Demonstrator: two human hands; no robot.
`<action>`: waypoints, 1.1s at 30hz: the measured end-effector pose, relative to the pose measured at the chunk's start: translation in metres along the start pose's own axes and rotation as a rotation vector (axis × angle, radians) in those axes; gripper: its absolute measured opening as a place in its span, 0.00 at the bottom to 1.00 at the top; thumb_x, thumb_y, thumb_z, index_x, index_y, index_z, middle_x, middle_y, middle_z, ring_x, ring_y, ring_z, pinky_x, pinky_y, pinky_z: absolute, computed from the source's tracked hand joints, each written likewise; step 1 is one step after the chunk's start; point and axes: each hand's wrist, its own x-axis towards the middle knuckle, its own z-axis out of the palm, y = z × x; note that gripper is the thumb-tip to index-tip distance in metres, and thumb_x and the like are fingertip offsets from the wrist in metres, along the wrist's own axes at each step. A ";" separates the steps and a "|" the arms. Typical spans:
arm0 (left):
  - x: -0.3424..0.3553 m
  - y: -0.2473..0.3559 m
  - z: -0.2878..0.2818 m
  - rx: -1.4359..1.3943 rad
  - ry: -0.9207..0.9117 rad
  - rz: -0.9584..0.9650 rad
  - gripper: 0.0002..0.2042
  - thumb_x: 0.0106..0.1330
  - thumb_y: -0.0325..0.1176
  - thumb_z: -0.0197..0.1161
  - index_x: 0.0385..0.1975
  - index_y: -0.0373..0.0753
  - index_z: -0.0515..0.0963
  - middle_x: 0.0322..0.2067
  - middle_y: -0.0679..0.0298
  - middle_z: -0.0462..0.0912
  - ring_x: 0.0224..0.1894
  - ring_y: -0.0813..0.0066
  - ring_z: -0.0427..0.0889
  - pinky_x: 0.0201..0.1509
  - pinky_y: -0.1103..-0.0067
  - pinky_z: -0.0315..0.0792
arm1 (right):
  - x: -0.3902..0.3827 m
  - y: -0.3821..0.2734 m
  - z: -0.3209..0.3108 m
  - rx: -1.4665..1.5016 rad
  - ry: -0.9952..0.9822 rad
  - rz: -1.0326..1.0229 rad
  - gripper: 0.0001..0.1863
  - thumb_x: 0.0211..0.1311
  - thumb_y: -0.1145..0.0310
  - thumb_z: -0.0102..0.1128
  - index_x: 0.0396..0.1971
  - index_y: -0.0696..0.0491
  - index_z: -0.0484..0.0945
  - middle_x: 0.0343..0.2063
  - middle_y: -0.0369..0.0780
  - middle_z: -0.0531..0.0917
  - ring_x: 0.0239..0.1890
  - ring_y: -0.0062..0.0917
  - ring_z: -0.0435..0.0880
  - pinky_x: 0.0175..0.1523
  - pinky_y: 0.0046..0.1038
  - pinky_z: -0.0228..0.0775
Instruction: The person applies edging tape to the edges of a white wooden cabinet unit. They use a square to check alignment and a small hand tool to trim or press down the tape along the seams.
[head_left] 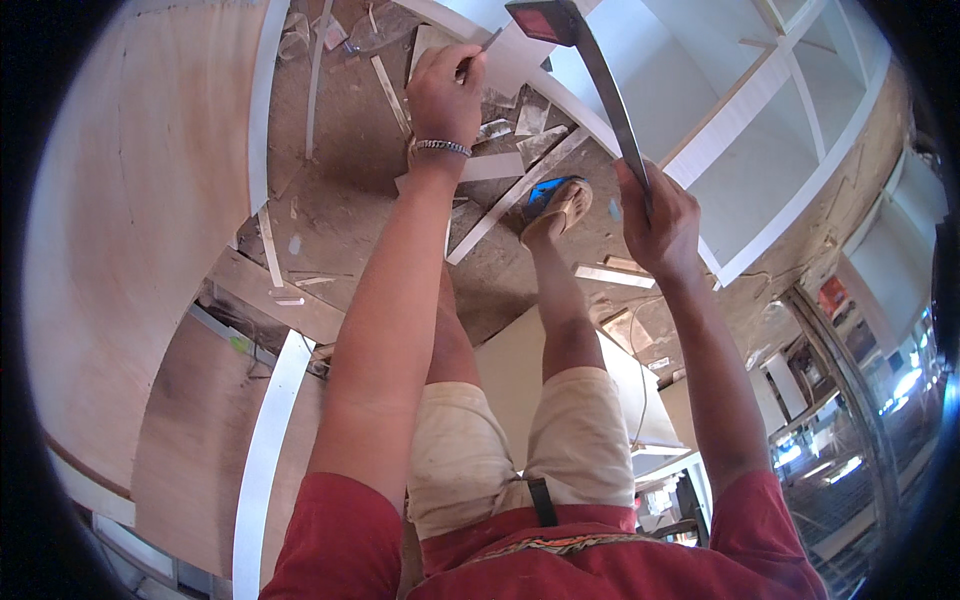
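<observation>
My right hand (660,218) is closed around the lower end of a hammer (606,90). Its long dark handle slants up and to the left, with the head raised near the top of the view. Farther left, my left hand (447,92) has its fingers bent together beside the edge of a white panel (512,62). A thin grey tip (492,39) sticks out past those fingers; what it belongs to is hidden. To the right of the panel stands a white cabinet frame (768,238) with open compartments.
A large wooden panel (150,180) with a white edge stands on the left. Offcuts and a long white strip (518,195) litter the brown floor around my sandalled foot (560,208). A pale board (515,345) lies behind my legs. Cluttered shelving (850,400) is at the right.
</observation>
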 end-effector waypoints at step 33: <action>0.023 0.026 -0.021 0.051 -0.064 0.133 0.06 0.59 0.28 0.71 0.34 0.41 0.82 0.34 0.59 0.83 0.38 0.55 0.84 0.43 0.65 0.79 | 0.018 -0.025 0.006 0.065 -0.038 0.250 0.12 0.74 0.62 0.61 0.38 0.57 0.81 0.22 0.47 0.81 0.25 0.38 0.83 0.32 0.37 0.74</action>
